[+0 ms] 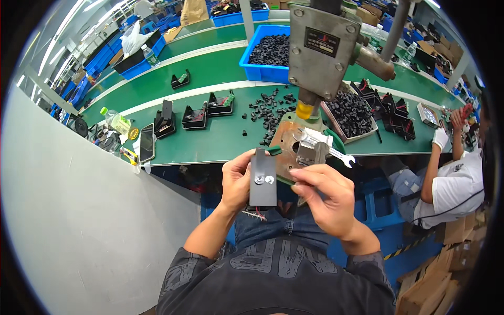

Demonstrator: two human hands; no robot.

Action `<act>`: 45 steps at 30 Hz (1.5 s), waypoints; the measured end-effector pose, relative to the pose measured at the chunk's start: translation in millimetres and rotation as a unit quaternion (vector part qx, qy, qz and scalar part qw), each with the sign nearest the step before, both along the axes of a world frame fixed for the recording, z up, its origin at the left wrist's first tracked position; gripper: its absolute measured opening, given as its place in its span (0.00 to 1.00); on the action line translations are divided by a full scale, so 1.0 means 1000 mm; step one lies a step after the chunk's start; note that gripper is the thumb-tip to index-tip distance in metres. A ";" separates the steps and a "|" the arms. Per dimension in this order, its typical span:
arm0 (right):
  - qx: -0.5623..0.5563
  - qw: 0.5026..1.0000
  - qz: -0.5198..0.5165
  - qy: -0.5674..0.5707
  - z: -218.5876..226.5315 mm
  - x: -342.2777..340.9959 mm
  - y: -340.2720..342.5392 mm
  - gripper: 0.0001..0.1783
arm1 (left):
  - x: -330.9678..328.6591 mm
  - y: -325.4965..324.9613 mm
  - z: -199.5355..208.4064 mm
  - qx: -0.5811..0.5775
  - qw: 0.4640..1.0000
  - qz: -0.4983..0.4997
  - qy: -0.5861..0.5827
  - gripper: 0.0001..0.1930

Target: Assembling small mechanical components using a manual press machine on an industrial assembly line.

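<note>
My left hand (238, 181) grips a dark grey, box-shaped plastic housing (263, 190) by its left side. Two small round spots, one metallic and one white, show on its face, and red wires hang out below it. To the right, my right hand (329, 197) is held with thumb and forefinger drawn together, apart from the housing; whatever may be between them is hidden. Just beyond both hands is the metal base plate (286, 139) of a bench press (323, 58). An open-ended wrench (341, 156) lies across the fixture there.
Small black parts fill a blue bin (254, 72) and a carton (374, 126); more lie loose on the green bench (184, 144). Similar black housings (195, 116) stand leftward, near a phone (147, 143) and a bottle (116, 121). A co-worker (451, 178) sits at the right.
</note>
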State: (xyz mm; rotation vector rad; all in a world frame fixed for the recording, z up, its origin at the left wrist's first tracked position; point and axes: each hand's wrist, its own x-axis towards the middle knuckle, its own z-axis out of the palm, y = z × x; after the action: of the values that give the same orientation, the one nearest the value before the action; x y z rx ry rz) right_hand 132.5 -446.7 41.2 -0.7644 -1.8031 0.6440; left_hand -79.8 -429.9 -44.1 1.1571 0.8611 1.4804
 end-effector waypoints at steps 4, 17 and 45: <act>0.014 0.998 0.035 -0.056 -0.004 0.000 0.005 0.17 | 0.010 -0.002 -0.001 0.052 0.995 0.015 0.078 0.12; 0.158 0.987 -0.032 -0.021 -0.032 0.012 0.005 0.19 | 0.034 0.001 0.011 0.181 0.955 0.100 0.215 0.16; -0.188 0.939 -0.266 -0.112 -0.097 0.152 0.217 0.18 | 0.004 0.036 -0.036 -0.009 0.996 -0.030 -0.079 0.23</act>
State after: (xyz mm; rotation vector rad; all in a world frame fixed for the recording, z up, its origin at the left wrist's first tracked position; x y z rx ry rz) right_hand 285.0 -229.8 -56.0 -1.5725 -1.5789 0.5548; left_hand -76.3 -393.8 -79.9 1.0287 0.7240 1.4914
